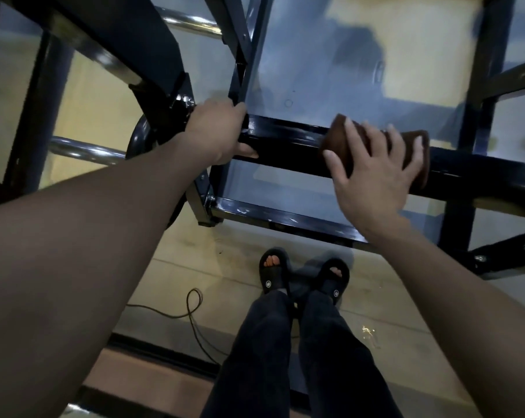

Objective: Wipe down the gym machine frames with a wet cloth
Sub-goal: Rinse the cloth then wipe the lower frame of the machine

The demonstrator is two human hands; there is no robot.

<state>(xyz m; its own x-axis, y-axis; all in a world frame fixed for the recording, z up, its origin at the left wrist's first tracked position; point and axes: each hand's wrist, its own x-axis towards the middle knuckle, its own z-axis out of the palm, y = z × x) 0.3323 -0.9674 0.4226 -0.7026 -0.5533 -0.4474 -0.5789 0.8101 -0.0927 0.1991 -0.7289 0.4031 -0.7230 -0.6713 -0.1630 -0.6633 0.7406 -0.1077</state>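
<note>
The view looks steeply down through a black gym machine frame [285,146] to the floor [194,251].

**Crossbar.** A black horizontal crossbar [288,152] of the frame runs from the centre of the view toward the right. At its left end it meets an upright post [243,55] at a joint.

**Left hand.** The left hand [216,131] grips the crossbar at this joint. The fingers are curled over the far side of the bar; the thumb lies along its near face.

**Right hand.** The right hand [378,173] rests on the cloth [345,140], to the right of the left hand and well apart from it. The fingers are spread and straight, pressing the cloth flat against the crossbar.

**Cloth.** The cloth is dark brown. It is draped over the top of the crossbar and shows on both sides of the right hand. The picture does not show whether it is wet.

**Surroundings.**
- A lower black rail [285,220] runs parallel to the crossbar, nearer the floor.
- Chrome tubes [83,150] show at the left, behind the frame.
- The person's feet, in black sandals [274,276], stand on the floor near the lower rail.
- A thin dark cable [191,306] loops on the floor left of the feet.
- A small wet patch [369,334] lies on the floor right of the legs.
</note>
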